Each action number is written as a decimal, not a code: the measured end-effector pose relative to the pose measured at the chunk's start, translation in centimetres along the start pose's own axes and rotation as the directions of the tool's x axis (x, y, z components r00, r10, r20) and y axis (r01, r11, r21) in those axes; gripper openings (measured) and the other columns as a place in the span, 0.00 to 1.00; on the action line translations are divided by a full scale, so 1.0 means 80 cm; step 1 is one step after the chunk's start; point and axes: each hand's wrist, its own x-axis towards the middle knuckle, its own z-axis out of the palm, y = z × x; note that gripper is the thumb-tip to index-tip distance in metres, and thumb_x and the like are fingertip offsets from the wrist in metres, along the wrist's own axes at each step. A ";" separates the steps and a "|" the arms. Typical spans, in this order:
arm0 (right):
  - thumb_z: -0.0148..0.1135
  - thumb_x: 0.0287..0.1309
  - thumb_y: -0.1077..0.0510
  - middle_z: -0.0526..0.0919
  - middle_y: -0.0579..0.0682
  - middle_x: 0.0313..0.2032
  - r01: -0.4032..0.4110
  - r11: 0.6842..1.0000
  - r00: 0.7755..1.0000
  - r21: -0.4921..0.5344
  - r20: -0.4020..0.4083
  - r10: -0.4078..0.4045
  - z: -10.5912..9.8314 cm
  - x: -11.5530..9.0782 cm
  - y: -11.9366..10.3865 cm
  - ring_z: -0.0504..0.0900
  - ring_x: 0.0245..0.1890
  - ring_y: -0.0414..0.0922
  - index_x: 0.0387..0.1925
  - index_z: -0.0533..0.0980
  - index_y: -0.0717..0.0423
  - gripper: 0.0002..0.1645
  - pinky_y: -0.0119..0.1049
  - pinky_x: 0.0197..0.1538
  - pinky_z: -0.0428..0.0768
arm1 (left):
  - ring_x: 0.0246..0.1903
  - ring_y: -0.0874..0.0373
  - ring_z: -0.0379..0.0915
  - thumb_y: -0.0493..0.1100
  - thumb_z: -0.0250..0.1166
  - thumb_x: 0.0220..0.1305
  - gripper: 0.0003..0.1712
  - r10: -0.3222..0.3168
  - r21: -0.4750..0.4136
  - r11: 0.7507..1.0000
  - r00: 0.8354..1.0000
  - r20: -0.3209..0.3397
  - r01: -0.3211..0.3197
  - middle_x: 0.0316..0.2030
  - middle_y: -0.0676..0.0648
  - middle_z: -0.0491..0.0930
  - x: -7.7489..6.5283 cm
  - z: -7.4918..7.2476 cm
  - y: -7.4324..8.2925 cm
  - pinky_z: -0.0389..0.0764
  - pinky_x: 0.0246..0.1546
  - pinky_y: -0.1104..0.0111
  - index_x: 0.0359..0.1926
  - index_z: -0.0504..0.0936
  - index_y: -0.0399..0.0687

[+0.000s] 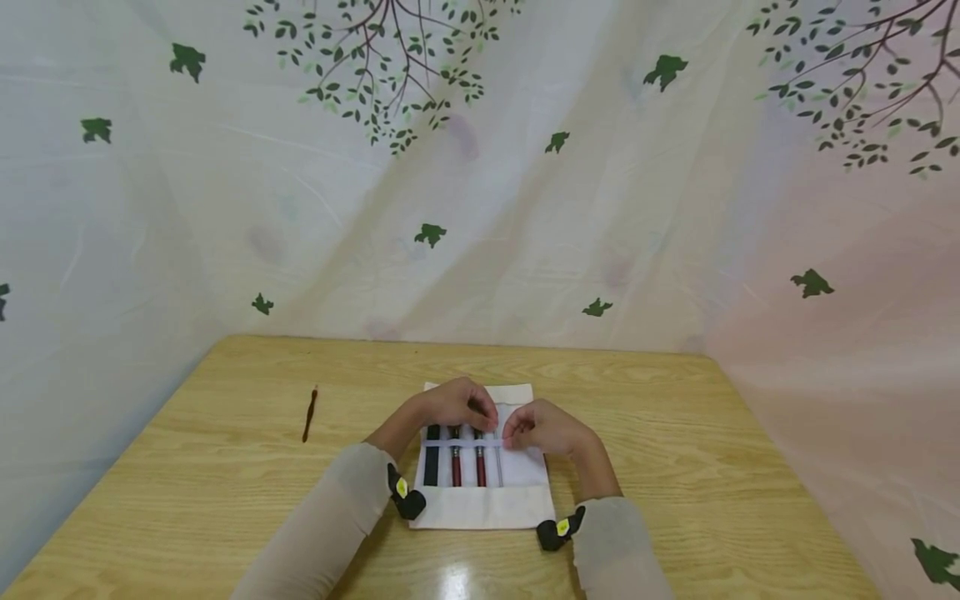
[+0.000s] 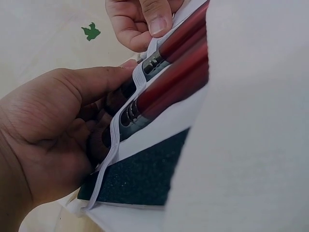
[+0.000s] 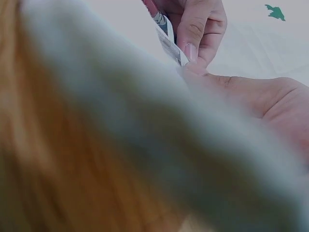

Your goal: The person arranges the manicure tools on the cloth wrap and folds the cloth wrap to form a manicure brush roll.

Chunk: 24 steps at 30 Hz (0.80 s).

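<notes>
A white cloth tool roll (image 1: 483,508) lies spread on the table, with a white elastic band (image 2: 115,128) across it. Under the band sit a flat dark green piece (image 2: 140,176), two red-handled brushes (image 2: 169,92) and a slim grey rod (image 1: 499,471). My left hand (image 1: 459,403) reaches over the brushes from the left and pinches the rod near its upper end. My right hand (image 1: 546,427) comes from the right, thumb and finger pinching the elastic band beside the rod. Both hands' fingertips nearly meet. Blurred cloth hides much of the right wrist view.
A slim dark brown tool (image 1: 310,415) lies on the wooden table (image 1: 187,467), left of the roll. Behind the table hangs a pale curtain (image 1: 510,275) printed with leaves and branches. The roll's lower edge is folded up as a pocket over the handle ends.
</notes>
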 end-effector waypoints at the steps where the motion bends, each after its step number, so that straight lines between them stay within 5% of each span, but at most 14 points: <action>1: 0.69 0.61 0.68 0.82 0.46 0.30 0.002 1.000 1.000 0.000 -0.001 -0.002 0.000 0.000 0.000 0.75 0.33 0.43 0.35 0.84 0.59 0.03 0.38 0.41 0.73 | 0.36 0.63 0.77 0.40 0.73 0.65 0.03 0.000 -0.001 1.000 1.000 0.002 0.000 0.35 0.55 0.85 0.000 0.000 0.000 0.77 0.43 0.69 0.38 0.89 0.47; 17: 0.67 0.66 0.62 0.87 0.48 0.38 0.024 0.997 0.995 -0.074 -0.096 -0.031 -0.018 -0.016 -0.009 0.81 0.39 0.42 0.41 0.85 0.59 0.05 0.39 0.46 0.79 | 0.37 0.64 0.77 0.39 0.73 0.64 0.02 0.027 0.005 1.000 1.000 -0.002 -0.027 0.36 0.56 0.85 -0.001 0.002 0.003 0.78 0.44 0.70 0.38 0.90 0.46; 24: 0.72 0.61 0.62 0.84 0.47 0.32 0.014 0.996 0.996 -0.090 -0.092 -0.023 -0.026 -0.022 -0.007 0.78 0.34 0.43 0.40 0.85 0.59 0.07 0.39 0.42 0.78 | 0.36 0.64 0.77 0.40 0.73 0.64 0.03 0.016 0.014 1.000 1.000 -0.004 -0.016 0.35 0.55 0.86 -0.002 0.002 0.002 0.78 0.43 0.70 0.37 0.90 0.46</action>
